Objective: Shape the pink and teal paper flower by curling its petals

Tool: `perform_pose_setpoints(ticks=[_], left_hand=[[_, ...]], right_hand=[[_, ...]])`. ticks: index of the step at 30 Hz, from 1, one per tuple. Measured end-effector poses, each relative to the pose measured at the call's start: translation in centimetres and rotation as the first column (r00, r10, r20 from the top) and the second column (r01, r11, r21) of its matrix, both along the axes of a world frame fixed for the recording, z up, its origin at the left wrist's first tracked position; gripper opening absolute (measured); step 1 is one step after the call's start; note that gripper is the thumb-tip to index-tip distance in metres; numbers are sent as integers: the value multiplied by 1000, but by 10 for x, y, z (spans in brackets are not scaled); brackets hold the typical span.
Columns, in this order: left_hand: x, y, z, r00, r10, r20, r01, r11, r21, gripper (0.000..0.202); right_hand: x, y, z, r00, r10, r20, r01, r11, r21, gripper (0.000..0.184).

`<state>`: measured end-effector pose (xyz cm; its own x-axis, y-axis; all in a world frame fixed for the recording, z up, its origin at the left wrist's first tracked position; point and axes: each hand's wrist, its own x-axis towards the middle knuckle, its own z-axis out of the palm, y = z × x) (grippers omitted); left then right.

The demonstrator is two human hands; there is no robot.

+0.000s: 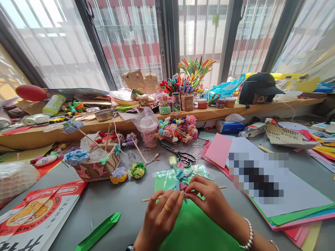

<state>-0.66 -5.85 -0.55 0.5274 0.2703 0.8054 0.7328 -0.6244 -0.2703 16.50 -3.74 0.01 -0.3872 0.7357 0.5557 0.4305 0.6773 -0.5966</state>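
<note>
A folded paper flower (pixel 180 174) in teal and pink stands up over the middle of the desk. My left hand (pixel 164 209), with a gold-coloured ring, pinches the flower's lower part. From the other side, my right hand (pixel 208 195) has its thumb and fingertips closed on a teal petal low on the same flower. The fingers hide the exact grip points. Beneath both hands lies a bright green sheet (pixel 201 232) in a clear sleeve. A thin wooden stick (pixel 222 187) runs crosswise beneath the hands. To the left lies a folded green paper strip (pixel 101 230).
Black-handled scissors (pixel 186 158) lie beyond the flower. A cardboard basket (pixel 96 170) of paper flowers stands at left, near a lidded plastic cup (pixel 149 130). Stacked coloured paper (pixel 300 195) covers the right side. Craft supplies crowd the wooden ledge (pixel 141 122).
</note>
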Motion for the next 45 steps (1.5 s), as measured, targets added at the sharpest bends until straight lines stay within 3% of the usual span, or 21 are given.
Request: perform_pose_setpoints(ticks=[9,15,25,34,40,42,43,44,45], left_hand=[[1,4,2,999,15,45,-6,983,-185,21],[1,5,-1,999,21,36,-15,987,-157,29],[3,0,0,999,42,18,-42,998,-44,24],[3,-1,-3,1000,29,-5,-29,999,-25,25],[-4,3,-1,993,25,111,-17,997,-69,25],[-13,7,-2,955,60,291,-32,995,-98,41],[-17,9,-4,901,95,423,-38,989,-142,48],[-21,12,-5,816,134,562,-8,975,-221,48],[-24,15,-7,676,150,722,82,958,-276,44]], right_hand=[[0,2,-7,986,-106,130,68,961,268,23],[-3,1,-3,972,-152,177,67,908,414,27],[0,2,-3,983,-107,148,58,951,303,17],[-2,1,-3,986,-127,112,82,939,335,22],[0,2,-3,990,-112,91,78,947,312,22],[1,2,-2,995,-89,49,76,971,228,18],[2,3,-1,997,-77,18,73,982,175,17],[3,3,0,998,-63,-16,65,991,114,15],[3,3,1,998,-50,-48,52,997,49,13]])
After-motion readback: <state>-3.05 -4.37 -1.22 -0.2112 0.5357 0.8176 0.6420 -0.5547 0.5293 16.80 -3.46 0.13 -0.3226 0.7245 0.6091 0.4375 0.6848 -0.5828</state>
